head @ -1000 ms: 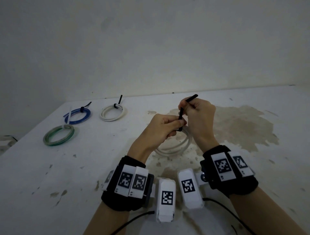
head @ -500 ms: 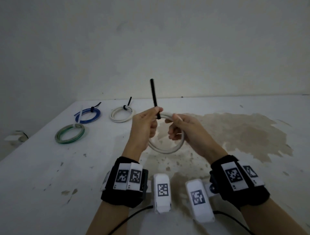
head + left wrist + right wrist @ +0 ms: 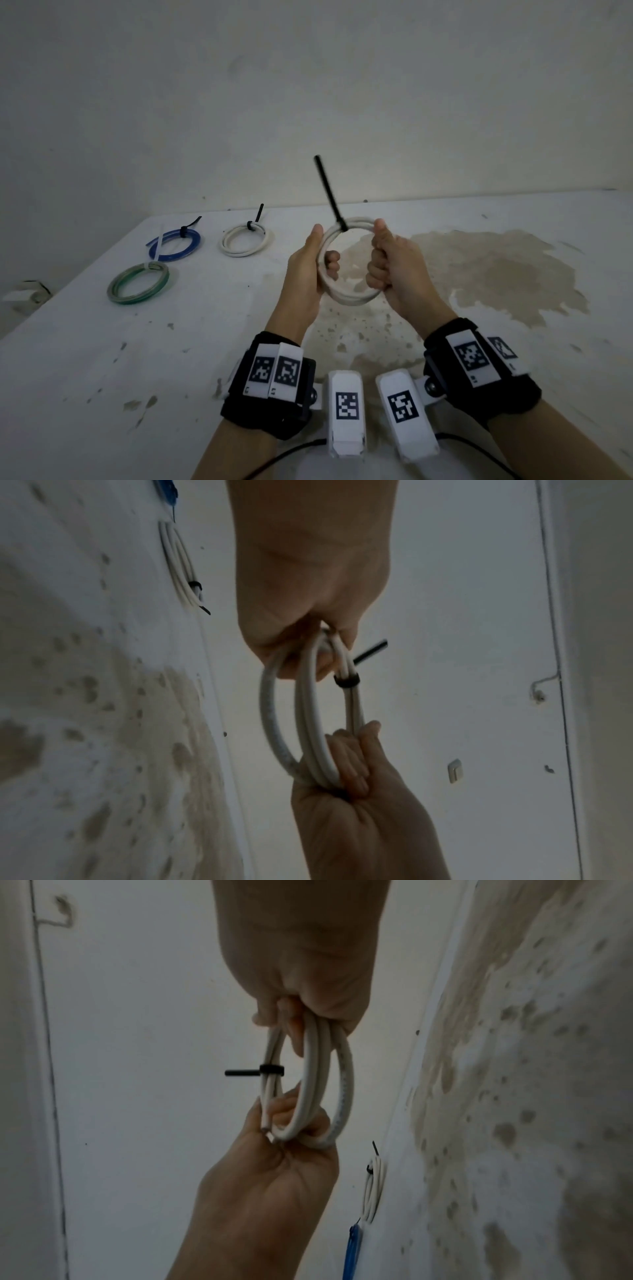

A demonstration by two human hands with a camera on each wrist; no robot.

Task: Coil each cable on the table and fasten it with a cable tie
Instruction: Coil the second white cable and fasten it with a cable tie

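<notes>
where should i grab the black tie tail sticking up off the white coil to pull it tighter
Pinch the black tie's free tail near its top end, coming from above. It stands up and tilts left from the white coil, with bare wall behind it. The left hand and right hand already grip the coil's two sides, so one would probably have to let go.

Dim room, low light. Plain off-white wall (image 3: pixel 308 85) behind, scuffed. White table (image 3: pixel 85 359) with chipped paint, big brown stain (image 3: pixel 496 274) right of centre. Wall switch (image 3: pixel 454 771) visible in left wrist view.
</notes>
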